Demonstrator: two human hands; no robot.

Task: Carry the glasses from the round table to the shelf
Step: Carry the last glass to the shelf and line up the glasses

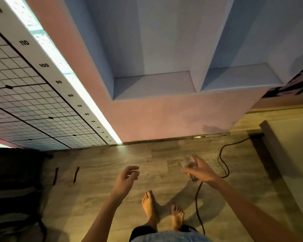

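My right hand [200,170] is wrapped around a clear drinking glass [189,163], held tilted above the wooden floor. My left hand [127,178] hangs beside it with loosely curled fingers and nothing in it. Ahead, a built-in wall shelf has two blue niches: a left niche [152,84] and a right niche [240,75], both bare. The round table is out of view.
A black cable [222,159] snakes across the floor under my right hand. A white grid board with height numbers [42,95] leans at the left. Dark bags [14,180] sit at lower left. A pale furniture edge [287,151] stands at the right. My bare feet [163,212] are below.
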